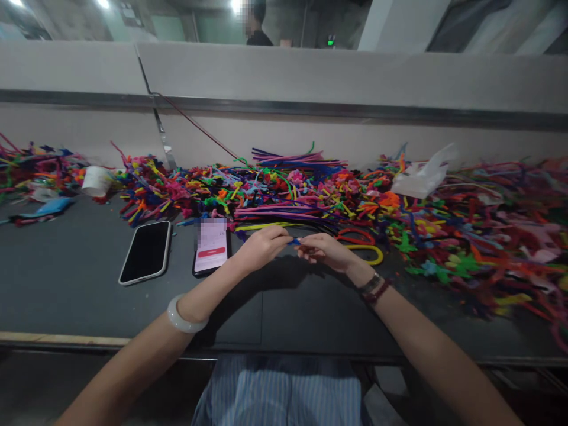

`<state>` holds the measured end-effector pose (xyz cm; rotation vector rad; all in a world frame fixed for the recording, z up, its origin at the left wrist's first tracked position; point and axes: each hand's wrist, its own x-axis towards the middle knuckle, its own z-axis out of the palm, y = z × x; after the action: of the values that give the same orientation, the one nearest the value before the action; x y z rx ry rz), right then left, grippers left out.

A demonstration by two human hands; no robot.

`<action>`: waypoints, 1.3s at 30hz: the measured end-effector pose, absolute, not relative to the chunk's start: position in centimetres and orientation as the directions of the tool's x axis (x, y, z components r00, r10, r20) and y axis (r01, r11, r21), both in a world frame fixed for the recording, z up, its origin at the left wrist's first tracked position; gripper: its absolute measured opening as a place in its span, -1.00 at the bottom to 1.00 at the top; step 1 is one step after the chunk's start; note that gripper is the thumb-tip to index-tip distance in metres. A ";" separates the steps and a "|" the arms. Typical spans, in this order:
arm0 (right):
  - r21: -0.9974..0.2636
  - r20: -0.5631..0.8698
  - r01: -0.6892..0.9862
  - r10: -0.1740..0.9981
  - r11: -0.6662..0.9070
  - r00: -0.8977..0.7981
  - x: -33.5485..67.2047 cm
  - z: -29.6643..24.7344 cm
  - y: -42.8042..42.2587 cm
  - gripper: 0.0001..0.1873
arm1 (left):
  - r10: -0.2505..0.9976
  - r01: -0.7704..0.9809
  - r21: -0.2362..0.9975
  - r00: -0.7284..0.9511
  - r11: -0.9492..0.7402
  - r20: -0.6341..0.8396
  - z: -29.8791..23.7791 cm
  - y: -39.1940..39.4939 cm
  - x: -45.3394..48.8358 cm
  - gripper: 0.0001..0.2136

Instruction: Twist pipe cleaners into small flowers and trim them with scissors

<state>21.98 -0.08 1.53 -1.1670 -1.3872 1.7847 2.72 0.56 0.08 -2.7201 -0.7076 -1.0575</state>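
Note:
My left hand [261, 245] and my right hand [326, 249] meet above the dark table [71, 278], fingers pinched on a short blue pipe cleaner [293, 241] held between them. A white bangle sits on my left wrist, dark bracelets on my right. Just beyond my hands lies a big heap of colourful pipe cleaners [284, 189], with a yellow loop [373, 253] and a red loop [355, 235] close to my right hand.
Two phones lie left of my hands: a dark one [146, 251] and one with a lit screen [212, 245]. A white cup [96, 180] and a white plastic bag [423, 174] rest among the heap. A grey partition [284, 77] stands behind, with a person beyond it.

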 end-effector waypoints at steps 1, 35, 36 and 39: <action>-0.951 -0.294 0.052 0.843 -0.303 -0.450 22.0 1.6 -0.2 -0.72 | 0.352 0.479 -0.007 0.654 -0.878 0.669 0.1 0.5 2.7 -0.78; -0.173 0.418 0.593 0.604 0.786 -0.679 21.6 0.6 -0.6 -0.80 | 0.770 0.522 0.599 0.571 -0.607 0.284 -0.1 1.1 3.1 -0.77; -0.293 0.440 0.605 0.666 0.741 -0.602 21.6 0.4 -0.5 -0.82 | 0.750 0.538 0.534 0.557 -0.653 0.356 -0.2 1.0 3.2 -0.80; -0.715 0.281 0.511 0.866 0.477 -0.414 21.6 -0.1 0.0 -0.81 | 0.621 0.540 0.315 0.619 -0.781 0.480 -0.3 0.6 3.4 -0.81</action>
<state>21.62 0.01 -0.07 -1.1343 -2.0851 0.7151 3.41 0.64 -0.33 -2.9512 -1.0644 -0.9623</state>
